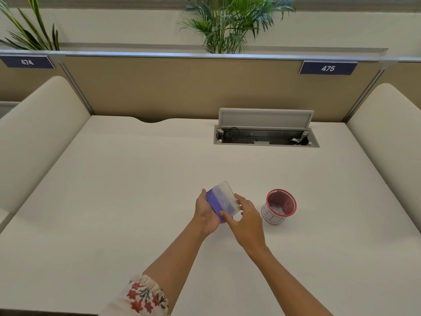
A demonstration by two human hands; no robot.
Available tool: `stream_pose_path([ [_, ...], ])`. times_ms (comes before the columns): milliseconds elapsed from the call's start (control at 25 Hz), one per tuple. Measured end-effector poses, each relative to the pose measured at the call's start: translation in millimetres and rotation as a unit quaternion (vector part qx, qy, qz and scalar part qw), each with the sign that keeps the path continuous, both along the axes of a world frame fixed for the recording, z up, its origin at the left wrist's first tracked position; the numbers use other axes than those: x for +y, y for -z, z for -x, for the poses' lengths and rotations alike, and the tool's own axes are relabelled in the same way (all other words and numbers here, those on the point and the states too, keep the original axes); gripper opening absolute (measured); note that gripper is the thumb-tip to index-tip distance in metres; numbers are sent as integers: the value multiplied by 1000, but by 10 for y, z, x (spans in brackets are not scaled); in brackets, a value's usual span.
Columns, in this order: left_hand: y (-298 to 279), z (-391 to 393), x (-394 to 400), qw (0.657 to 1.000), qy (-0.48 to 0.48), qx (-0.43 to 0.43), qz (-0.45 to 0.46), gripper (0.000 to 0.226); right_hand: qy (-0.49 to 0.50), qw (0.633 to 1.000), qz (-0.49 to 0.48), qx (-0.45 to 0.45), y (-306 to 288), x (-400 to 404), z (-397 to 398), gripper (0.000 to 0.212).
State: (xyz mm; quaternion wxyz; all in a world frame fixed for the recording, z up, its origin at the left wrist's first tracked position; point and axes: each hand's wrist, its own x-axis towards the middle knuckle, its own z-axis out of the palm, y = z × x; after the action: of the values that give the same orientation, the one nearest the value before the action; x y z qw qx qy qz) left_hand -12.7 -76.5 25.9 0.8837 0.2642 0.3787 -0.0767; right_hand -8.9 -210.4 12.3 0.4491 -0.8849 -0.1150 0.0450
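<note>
A flat purple box with a clear plastic lid (pixel 224 199) is held just above the white desk (pixel 136 179), tilted with the lid end pointing away from me. My left hand (pixel 206 213) grips its purple side from the left, fingers underneath. My right hand (pixel 245 216) holds the right edge of the clear lid, thumb at the near corner. To the right on the desk stands a small pink mesh cup (pixel 279 206) with a white patterned base, upright and untouched.
An open cable hatch (pixel 265 130) with its grey flap raised is set into the desk at the back right. Cream side partitions (pixel 38 133) flank the desk, a beige back panel (pixel 182 87) closes it off, and plants (pixel 227 23) stand behind.
</note>
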Motion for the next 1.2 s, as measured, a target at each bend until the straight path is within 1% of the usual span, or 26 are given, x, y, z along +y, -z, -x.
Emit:
stream_pose_path([
  [80, -14, -7, 6, 1000, -11, -11, 10, 66, 0, 1000, -2, -2, 7, 15, 28, 71],
  [200, -42, -11, -20, 999, -27, -17, 15, 62, -1, 1000, -6, 23, 19, 33, 29, 74],
  [480, -38, -21, -37, 999, 10, -30, -22, 47, -10, 998, -37, 54, 51, 25, -31, 71],
  [680, -23, -40, -8, 998, 19, -6, -59, 51, -27, 996, -44, 70, 54, 6, -63, 71],
  [800, 8, -38, 37, 996, 47, 0, -82, 49, -42, 994, -55, 88, 43, -16, -82, 70],
  [960, -23, -58, 95, 990, 91, 25, -107, 37, -58, 987, -83, 122, 17, -34, -70, 65],
  [1120, -40, -78, 133, 977, 153, 45, -143, 49, -47, 985, -76, 148, 23, -8, -58, 56],
  [1200, -34, -74, 146, 972, 168, 56, -153, 48, -40, 983, -72, 164, 38, -14, -70, 48],
])
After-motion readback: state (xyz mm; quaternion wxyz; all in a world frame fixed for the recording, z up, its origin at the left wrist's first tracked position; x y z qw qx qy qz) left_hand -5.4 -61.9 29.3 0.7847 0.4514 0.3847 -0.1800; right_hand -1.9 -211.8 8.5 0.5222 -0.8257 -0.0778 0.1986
